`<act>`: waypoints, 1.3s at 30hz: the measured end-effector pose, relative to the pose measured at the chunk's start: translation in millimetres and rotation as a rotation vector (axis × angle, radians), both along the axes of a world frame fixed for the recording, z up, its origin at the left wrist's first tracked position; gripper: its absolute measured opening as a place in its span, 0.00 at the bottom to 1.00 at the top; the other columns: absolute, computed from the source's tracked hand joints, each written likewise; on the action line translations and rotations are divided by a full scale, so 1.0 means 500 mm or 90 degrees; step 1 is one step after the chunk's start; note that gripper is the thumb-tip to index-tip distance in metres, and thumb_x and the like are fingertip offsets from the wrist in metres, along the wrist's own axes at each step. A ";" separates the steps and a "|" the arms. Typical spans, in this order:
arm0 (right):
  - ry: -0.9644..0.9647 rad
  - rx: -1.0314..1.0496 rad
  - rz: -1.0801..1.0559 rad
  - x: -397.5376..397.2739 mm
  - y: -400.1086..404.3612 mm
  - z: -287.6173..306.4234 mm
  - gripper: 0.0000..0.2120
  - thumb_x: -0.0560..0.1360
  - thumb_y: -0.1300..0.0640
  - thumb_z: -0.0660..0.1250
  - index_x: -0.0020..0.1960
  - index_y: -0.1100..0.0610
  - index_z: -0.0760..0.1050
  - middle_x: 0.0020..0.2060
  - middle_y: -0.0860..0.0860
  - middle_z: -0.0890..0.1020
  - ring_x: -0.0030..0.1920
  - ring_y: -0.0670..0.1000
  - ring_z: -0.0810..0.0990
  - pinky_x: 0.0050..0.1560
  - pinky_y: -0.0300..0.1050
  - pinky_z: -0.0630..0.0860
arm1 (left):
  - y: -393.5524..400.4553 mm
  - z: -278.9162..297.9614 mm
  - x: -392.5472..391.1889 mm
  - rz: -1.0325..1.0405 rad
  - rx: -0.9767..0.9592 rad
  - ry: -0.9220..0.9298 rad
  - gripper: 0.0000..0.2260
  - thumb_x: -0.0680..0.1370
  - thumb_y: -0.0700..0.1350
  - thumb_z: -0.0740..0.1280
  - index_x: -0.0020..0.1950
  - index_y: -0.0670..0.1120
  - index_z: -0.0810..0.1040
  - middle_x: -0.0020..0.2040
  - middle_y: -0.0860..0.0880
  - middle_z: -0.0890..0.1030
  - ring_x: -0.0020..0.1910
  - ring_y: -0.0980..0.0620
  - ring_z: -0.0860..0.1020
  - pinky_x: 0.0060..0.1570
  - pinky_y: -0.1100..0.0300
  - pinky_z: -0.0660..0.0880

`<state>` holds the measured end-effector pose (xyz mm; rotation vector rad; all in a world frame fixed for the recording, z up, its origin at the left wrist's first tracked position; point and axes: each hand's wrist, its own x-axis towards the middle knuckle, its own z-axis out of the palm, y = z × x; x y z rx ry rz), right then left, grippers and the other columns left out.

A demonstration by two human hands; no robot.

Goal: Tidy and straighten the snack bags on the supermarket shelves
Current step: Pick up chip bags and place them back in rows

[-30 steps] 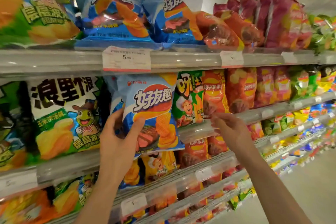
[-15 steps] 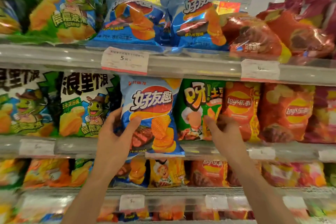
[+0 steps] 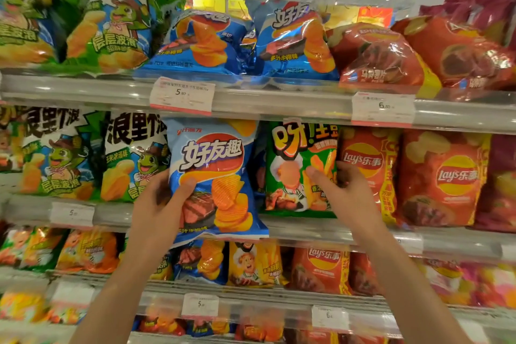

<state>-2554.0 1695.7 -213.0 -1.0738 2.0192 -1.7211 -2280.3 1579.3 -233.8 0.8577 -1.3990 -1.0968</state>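
Blue and glossy, the chip bag point(image 3: 215, 179) hangs at the front of the middle shelf point(image 3: 307, 227), its bottom edge drooping over the shelf lip at about 6 o'clock. The left hand point(image 3: 160, 204) grips its lower left side, thumb across the printed front and fingers hidden behind. At 3 o'clock from it stands the green bag point(image 3: 300, 170), upright on the same shelf; the right hand point(image 3: 342, 187) pinches that bag's right edge, thumb on the front and fingers curled behind, touching the red bag point(image 3: 365, 173) next door.

Both bags look light and puffed with air, so they should shift with little effort, but the film is probably slick and crinkly and the chips inside break easily. A hold at the side seams or bottom corners seems best, not a squeeze on the belly. Pushed back too loosely, the blue one could slide off the lip.
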 end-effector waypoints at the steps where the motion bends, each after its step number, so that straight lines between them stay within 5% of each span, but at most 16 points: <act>1: -0.006 0.001 0.012 -0.006 0.006 0.005 0.30 0.72 0.39 0.75 0.69 0.50 0.72 0.53 0.42 0.82 0.49 0.40 0.82 0.41 0.36 0.76 | 0.002 0.000 -0.001 0.001 -0.004 0.000 0.08 0.79 0.49 0.70 0.58 0.54 0.79 0.55 0.54 0.84 0.51 0.56 0.84 0.50 0.59 0.79; 9: -0.047 0.028 0.035 -0.060 0.090 0.018 0.26 0.72 0.40 0.75 0.65 0.48 0.74 0.50 0.45 0.83 0.48 0.46 0.84 0.47 0.45 0.79 | 0.011 -0.006 -0.042 -0.011 -0.031 -0.037 0.16 0.78 0.55 0.68 0.63 0.51 0.79 0.55 0.52 0.85 0.53 0.53 0.83 0.52 0.56 0.78; 13: -0.053 0.046 0.003 -0.095 0.150 0.020 0.28 0.70 0.39 0.75 0.64 0.48 0.72 0.54 0.49 0.82 0.52 0.50 0.84 0.51 0.50 0.82 | 0.024 -0.002 -0.095 -0.019 -0.051 -0.053 0.08 0.80 0.53 0.68 0.56 0.52 0.78 0.50 0.55 0.83 0.45 0.64 0.82 0.47 0.65 0.77; 16: -0.065 0.037 -0.015 -0.112 0.190 0.014 0.28 0.71 0.41 0.75 0.65 0.51 0.75 0.51 0.48 0.85 0.49 0.49 0.86 0.48 0.47 0.82 | 0.037 0.003 -0.147 -0.019 -0.092 -0.090 0.10 0.80 0.54 0.68 0.57 0.51 0.78 0.47 0.53 0.82 0.45 0.61 0.81 0.41 0.70 0.74; 20: -0.065 0.027 -0.020 -0.115 0.221 -0.001 0.18 0.73 0.44 0.75 0.59 0.46 0.75 0.47 0.42 0.85 0.42 0.40 0.85 0.42 0.38 0.79 | 0.043 0.007 -0.229 -0.043 -0.122 -0.124 0.18 0.81 0.55 0.66 0.67 0.46 0.75 0.51 0.52 0.81 0.50 0.56 0.79 0.51 0.62 0.76; 25: -0.030 0.043 -0.019 -0.113 0.229 -0.017 0.31 0.65 0.32 0.74 0.64 0.44 0.77 0.50 0.41 0.87 0.49 0.42 0.86 0.53 0.50 0.83 | 0.020 0.019 -0.289 -0.051 -0.143 -0.145 0.13 0.83 0.53 0.65 0.66 0.51 0.72 0.55 0.56 0.80 0.58 0.52 0.78 0.58 0.61 0.74; 29: -0.037 0.039 -0.015 -0.108 0.229 -0.025 0.31 0.65 0.32 0.73 0.65 0.43 0.75 0.51 0.43 0.85 0.50 0.45 0.86 0.53 0.52 0.84 | 0.020 0.010 -0.294 -0.084 -0.141 -0.175 0.29 0.84 0.53 0.63 0.82 0.49 0.57 0.75 0.49 0.71 0.72 0.50 0.71 0.70 0.57 0.69; 32: -0.025 0.049 -0.009 -0.100 0.228 -0.028 0.33 0.66 0.32 0.72 0.67 0.43 0.73 0.55 0.44 0.83 0.51 0.44 0.85 0.47 0.44 0.83 | 0.024 -0.018 -0.289 -0.139 -0.111 -0.203 0.38 0.80 0.63 0.64 0.82 0.63 0.44 0.72 0.45 0.76 0.62 0.52 0.80 0.59 0.61 0.77; 34: -0.018 0.049 -0.008 -0.095 0.228 -0.027 0.33 0.66 0.32 0.72 0.68 0.43 0.72 0.56 0.43 0.83 0.52 0.44 0.85 0.46 0.43 0.82 | 0.008 -0.038 -0.286 -0.145 -0.132 -0.240 0.39 0.74 0.72 0.62 0.77 0.73 0.41 0.67 0.43 0.80 0.57 0.50 0.83 0.56 0.50 0.82; 39: -0.011 0.051 -0.010 -0.090 0.226 -0.029 0.36 0.65 0.31 0.71 0.69 0.44 0.71 0.58 0.43 0.83 0.54 0.43 0.84 0.51 0.45 0.82 | 0.004 -0.044 -0.293 -0.127 -0.192 -0.272 0.39 0.76 0.70 0.60 0.82 0.64 0.44 0.67 0.47 0.77 0.52 0.48 0.82 0.50 0.44 0.82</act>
